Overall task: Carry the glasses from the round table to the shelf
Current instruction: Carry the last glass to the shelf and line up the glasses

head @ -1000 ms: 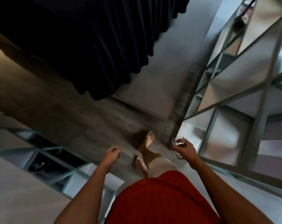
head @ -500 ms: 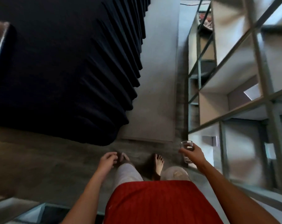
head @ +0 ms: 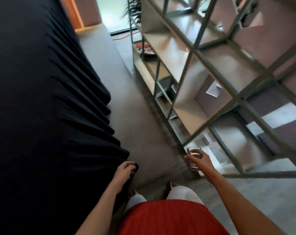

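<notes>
Right hand [head: 201, 161] is clamped on the one glass [head: 193, 154] in view, a short clear tumbler, with thumb and fingers wrapped round its side. The glass is held roughly upright in the air, low down and just beside the bottom corner of the shelf [head: 237, 97], above the floor [head: 262, 197] and on none of the boards. Left hand [head: 125, 170] hangs on the other side of the body with its fingers loosely curled and nothing visibly in them; it sits right at the hem of the dark pleated curtain [head: 42, 99], and whether it touches the cloth cannot be told.

One shelf unit fills the right side: a grey metal grid with pale boards forming many open compartments. One of the far compartments holds a single flat red, white and dark object [head: 146, 50], too blurred to name. One leafy plant [head: 133, 9] shows beyond the far end of the frame.

Two bare feet [head: 172, 185] stand on the floor between curtain and shelf, below pale trousers [head: 182, 192] and a red garment [head: 169, 217]. Both forearms are bare.
</notes>
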